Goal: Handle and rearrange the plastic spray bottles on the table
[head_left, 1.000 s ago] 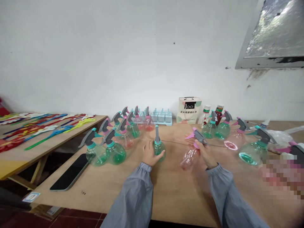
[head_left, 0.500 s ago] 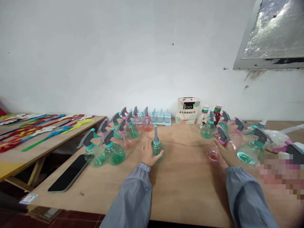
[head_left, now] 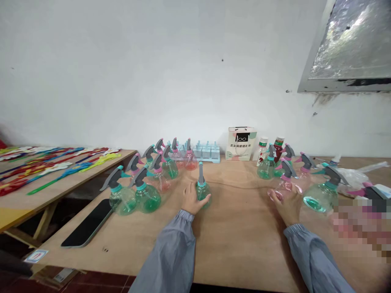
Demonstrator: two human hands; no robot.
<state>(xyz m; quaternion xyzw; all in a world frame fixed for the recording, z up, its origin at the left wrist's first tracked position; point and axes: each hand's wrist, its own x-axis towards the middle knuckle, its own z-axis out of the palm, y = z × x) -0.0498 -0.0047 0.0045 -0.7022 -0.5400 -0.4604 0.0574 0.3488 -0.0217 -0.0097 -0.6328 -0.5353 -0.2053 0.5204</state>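
Note:
My left hand [head_left: 193, 198] curls round the near left side of a green spray bottle [head_left: 205, 192], which stands upright mid-table. On the right, my right hand [head_left: 287, 206] has its thumb and fingers about the round body of a pink spray bottle [head_left: 284, 185] with a grey trigger head. Part of that bottle's lower body is hidden behind the hand. Just right of it stands a larger-looking green spray bottle [head_left: 322, 197] with a little liquid inside. Left of my left hand, green bottles [head_left: 148, 198] and pink bottles [head_left: 161, 182] stand in a group.
A phone [head_left: 88, 223] lies near the table's left edge. Along the wall are a pale blue mould tray [head_left: 207, 154], a paper bag [head_left: 240, 145] and two labelled bottles [head_left: 262, 147]. Clear plastic wrap [head_left: 356, 178] lies at right. Colourful craft strips [head_left: 58, 169] cover another table.
My right hand has shifted from the pink bottle's neck down to its body. That bottle now stands more upright. My left hand stays on the green bottle.

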